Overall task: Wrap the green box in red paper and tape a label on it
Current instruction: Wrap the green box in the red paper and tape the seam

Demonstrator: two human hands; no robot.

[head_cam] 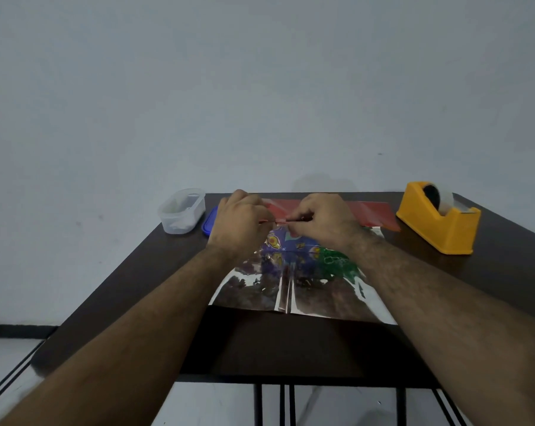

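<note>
Dark wood-grain laminate forms the worktop point(290, 342), and every place below is given relative to the yellow tape dispenser point(438, 218) at its far right corner. A shiny sheet of paper point(290, 287), silvery on its upturned side with purple and green printed figures, is spread to the left of the dispenser and nearer the person; its red side point(370, 212) shows in a folded strip just beside the dispenser's left flank. The green box cannot be told apart from the print with certainty; it is judged to lie hidden under the fold and the hands.

A thin red edge is pinched by the left hand point(238, 221) and the right hand point(321, 219), both well to the left of the dispenser, fingers curled tight on the paper.

The glossy sheet is judged slippery and easily creased: if the pinch is pulled unevenly, the fold could run crooked or the thin edge could tear. A sweeping forearm could drag the sheet off line.

Farther left still, a clear plastic tub point(182, 210) and a blue lid point(209, 224) are set at the far edge. No brand or writing can be read anywhere; the printed figures are too blurred.
</note>
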